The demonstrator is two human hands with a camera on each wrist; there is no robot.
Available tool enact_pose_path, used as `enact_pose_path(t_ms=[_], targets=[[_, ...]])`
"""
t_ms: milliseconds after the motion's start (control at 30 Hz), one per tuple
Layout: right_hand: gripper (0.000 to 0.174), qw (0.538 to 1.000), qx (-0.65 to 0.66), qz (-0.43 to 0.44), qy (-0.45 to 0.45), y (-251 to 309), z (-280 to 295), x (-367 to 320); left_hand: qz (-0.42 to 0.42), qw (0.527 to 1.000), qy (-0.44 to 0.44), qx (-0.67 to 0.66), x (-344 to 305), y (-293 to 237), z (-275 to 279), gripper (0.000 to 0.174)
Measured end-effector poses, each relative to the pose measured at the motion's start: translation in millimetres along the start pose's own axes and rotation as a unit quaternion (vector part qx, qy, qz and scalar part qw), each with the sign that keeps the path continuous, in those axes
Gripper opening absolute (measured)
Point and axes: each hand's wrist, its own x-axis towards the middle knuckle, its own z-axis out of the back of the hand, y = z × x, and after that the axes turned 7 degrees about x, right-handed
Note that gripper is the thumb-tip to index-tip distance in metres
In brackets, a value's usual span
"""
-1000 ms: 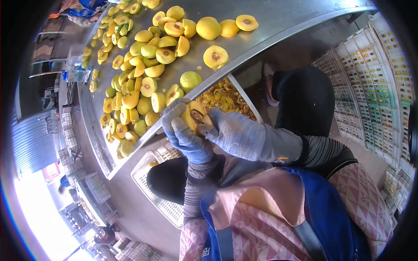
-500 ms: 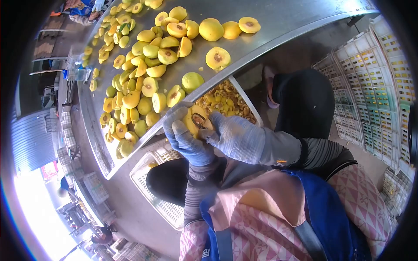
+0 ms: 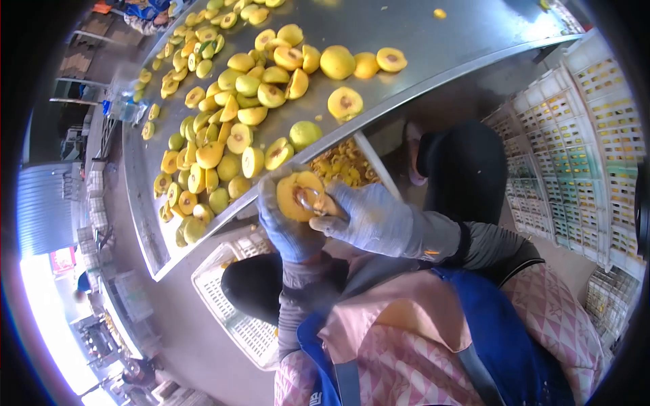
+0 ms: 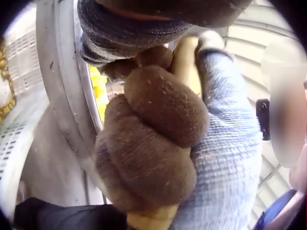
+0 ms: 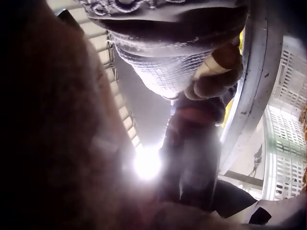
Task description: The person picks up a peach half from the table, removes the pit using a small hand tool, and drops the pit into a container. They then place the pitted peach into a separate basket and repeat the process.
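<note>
In the head view, my gloved left hand (image 3: 291, 233) cups a yellow peach half (image 3: 290, 197) with its cut face turned up. My gloved right hand (image 3: 372, 216) grips a pitting tool, its metal loop (image 3: 308, 194) at the reddish pit hollow in the middle of the half. The right wrist view shows the tool's pale handle (image 5: 211, 68) in the right hand's fingers. Dirty, brown-stained glove fingers (image 4: 158, 124) are curled close to the camera in the left wrist view and hide most of the fruit.
A metal table (image 3: 406, 54) bears many peach halves (image 3: 240, 139). Under its edge is a bin of pits and scraps (image 3: 342, 166). White plastic crates (image 3: 542, 162) stack at the right; another crate (image 3: 247, 335) stands on the floor by my knee.
The peach half has turned in my left hand, so more of its cut face shows. The tool's loop has shifted in the pit hollow. The head view has tilted slightly.
</note>
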Motion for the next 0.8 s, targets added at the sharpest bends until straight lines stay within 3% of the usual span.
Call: enact_pose_path(t_ms=[33, 67, 133, 167, 200, 267, 300, 400, 433, 467, 533, 567, 600, 667, 700, 733, 800], targets=[[0.036, 0.951, -0.119, 0.283, -0.049, -18.1, 0.3, 4.5, -0.046, 0.993, -0.005, 0.109, -1.1, 0.2, 1.9, 0.032], [0.036, 0.947, -0.135, 0.286, -0.053, -26.0, -5.7, 5.7, -0.055, 0.994, -0.009, 0.095, -4.9, -2.9, 5.0, 0.032], [0.034, 0.979, 0.110, 0.107, -0.132, -20.6, -13.8, 15.6, -0.014, 0.992, 0.049, 0.115, -5.9, -15.7, 7.5, 0.018], [0.032, 0.978, 0.089, 0.133, -0.135, -19.9, -13.5, 16.7, 0.162, 0.964, -0.019, -0.211, -10.5, -29.4, -3.0, 0.027], [0.032, 0.978, 0.077, 0.139, -0.139, -16.4, -14.6, 14.8, 0.154, 0.963, -0.018, -0.222, -11.1, -27.6, -2.3, 0.027], [0.029, 0.988, 0.074, 0.080, -0.113, -6.9, -21.3, 6.5, 0.079, 0.993, -0.024, -0.081, -16.6, -19.5, 3.0, 0.036], [0.028, 0.986, 0.065, 0.091, -0.126, -2.6, -24.1, 1.9, 0.126, 0.975, 0.001, -0.181, -15.0, -29.4, 8.1, 0.036], [0.028, 0.976, 0.068, 0.159, -0.132, 3.3, -30.9, 1.2, 0.135, 0.961, -0.006, -0.242, -19.0, -24.6, 15.6, 0.033], [0.025, 0.971, 0.029, 0.199, -0.127, 9.0, -31.8, 2.7, 0.029, 0.996, -0.036, -0.072, -20.8, -19.6, 17.0, 0.032], [0.025, 0.970, 0.020, 0.204, -0.128, 15.9, -33.2, 4.0, 0.024, 0.996, -0.039, -0.081, -21.5, -14.4, 19.9, 0.032], [0.021, 0.996, 0.065, 0.030, -0.047, 31.0, -44.5, 3.3, 0.113, 0.951, -0.076, -0.279, -27.3, -6.8, 34.3, 0.029], [0.020, 0.988, 0.102, 0.103, -0.049, 26.1, -55.8, 6.3, 0.128, 0.941, -0.066, -0.307, -32.9, -4.1, 44.7, 0.031], [0.020, 0.988, 0.109, 0.105, -0.036, 30.1, -65.9, 4.8, 0.132, 0.941, -0.078, -0.300, -36.3, -3.3, 54.6, 0.031], [0.023, 0.987, 0.081, 0.139, 0.014, 36.5, -90.7, -4.4, 0.027, 0.989, -0.070, -0.125, -42.6, 0.3, 74.7, 0.034], [0.025, 0.982, 0.047, 0.180, 0.042, 42.2, -91.3, -5.2, 0.088, 0.967, -0.064, -0.229, -45.7, 6.0, 83.2, 0.035], [0.027, 0.986, 0.043, 0.144, 0.068, 46.5, -94.7, -8.9, 0.142, 0.931, -0.062, -0.330, -46.1, 9.3, 89.8, 0.037], [0.031, 0.983, 0.053, 0.147, 0.098, 59.3, -94.8, -17.8, 0.119, 0.932, -0.075, -0.333, -50.2, 2.4, 103.4, 0.035]])
